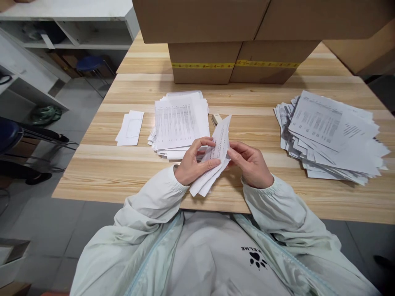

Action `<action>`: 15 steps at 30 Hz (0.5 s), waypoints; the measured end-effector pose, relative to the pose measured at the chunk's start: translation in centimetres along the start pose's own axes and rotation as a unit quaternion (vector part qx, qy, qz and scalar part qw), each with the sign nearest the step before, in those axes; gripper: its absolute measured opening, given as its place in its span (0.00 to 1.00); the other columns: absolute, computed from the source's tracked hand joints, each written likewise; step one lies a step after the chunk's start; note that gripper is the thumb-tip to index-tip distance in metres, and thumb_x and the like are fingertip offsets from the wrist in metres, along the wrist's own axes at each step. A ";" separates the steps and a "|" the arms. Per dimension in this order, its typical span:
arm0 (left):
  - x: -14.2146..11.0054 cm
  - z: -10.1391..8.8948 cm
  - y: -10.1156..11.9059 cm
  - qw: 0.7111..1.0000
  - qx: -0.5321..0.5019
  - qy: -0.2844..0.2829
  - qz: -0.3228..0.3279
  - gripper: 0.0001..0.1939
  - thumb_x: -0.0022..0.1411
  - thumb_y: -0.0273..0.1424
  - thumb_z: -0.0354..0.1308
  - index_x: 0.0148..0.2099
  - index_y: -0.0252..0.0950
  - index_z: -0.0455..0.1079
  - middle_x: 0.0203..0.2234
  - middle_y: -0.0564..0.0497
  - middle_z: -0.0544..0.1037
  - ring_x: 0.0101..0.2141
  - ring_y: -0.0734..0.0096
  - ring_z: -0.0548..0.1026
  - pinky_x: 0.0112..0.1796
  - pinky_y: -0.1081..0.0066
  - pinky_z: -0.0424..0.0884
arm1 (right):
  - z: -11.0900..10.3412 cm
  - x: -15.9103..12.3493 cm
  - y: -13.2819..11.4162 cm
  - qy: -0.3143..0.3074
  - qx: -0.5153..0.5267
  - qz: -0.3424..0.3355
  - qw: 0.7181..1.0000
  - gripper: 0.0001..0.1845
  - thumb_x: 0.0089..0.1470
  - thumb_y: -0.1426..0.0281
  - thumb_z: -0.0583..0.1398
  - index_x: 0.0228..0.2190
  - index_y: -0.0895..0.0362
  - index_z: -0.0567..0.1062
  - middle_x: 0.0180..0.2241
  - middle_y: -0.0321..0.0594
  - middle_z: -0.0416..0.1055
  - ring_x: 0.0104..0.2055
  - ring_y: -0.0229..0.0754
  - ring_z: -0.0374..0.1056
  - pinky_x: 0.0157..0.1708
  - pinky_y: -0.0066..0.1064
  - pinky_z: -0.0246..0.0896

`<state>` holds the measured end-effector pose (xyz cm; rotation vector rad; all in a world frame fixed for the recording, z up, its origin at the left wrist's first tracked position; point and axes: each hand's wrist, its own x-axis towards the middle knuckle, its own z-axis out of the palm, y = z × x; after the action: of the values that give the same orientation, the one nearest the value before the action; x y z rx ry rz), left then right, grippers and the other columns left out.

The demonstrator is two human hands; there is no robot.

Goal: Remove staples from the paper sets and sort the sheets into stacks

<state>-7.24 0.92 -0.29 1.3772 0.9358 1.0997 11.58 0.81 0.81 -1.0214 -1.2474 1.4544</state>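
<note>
A few printed paper sheets [217, 152], bent lengthwise, are held up between my two hands near the table's front edge. My left hand [195, 162] grips them from the left, thumb on the near face. On the right side, my right hand [248, 162] pinches the sheets' edge between thumb and fingers. Just beyond the sheets lies a stapler [217, 119], partly hidden by them. A stack of printed papers [180, 123] sits behind my left hand. Further right rests a larger, untidy paper pile [333, 135].
Small white slips [131, 128] lie at the left of the wooden table [101, 172]. Stacked cardboard boxes [203, 57] with yellow tape stand at the back. A blue stool [91, 62] and white shelving [95, 35] are off to the left. Someone's dark shoe [38, 178] shows on the floor.
</note>
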 end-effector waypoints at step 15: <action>0.4 -0.7 1.5 0.974 -0.142 -0.138 -0.111 0.27 0.54 0.52 0.67 0.47 0.37 0.75 0.38 0.46 0.79 0.43 0.57 0.78 0.41 0.65 0.72 | 0.2 -0.6 -1.0 -0.027 -0.121 -0.051 0.991 0.18 0.55 0.54 0.65 0.28 0.56 0.78 0.25 0.36 0.73 0.26 0.36 0.67 0.29 0.30 0.67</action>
<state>-7.92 1.30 1.24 1.1239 0.6806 0.8115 11.65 0.18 1.79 -1.0668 -1.5200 1.2812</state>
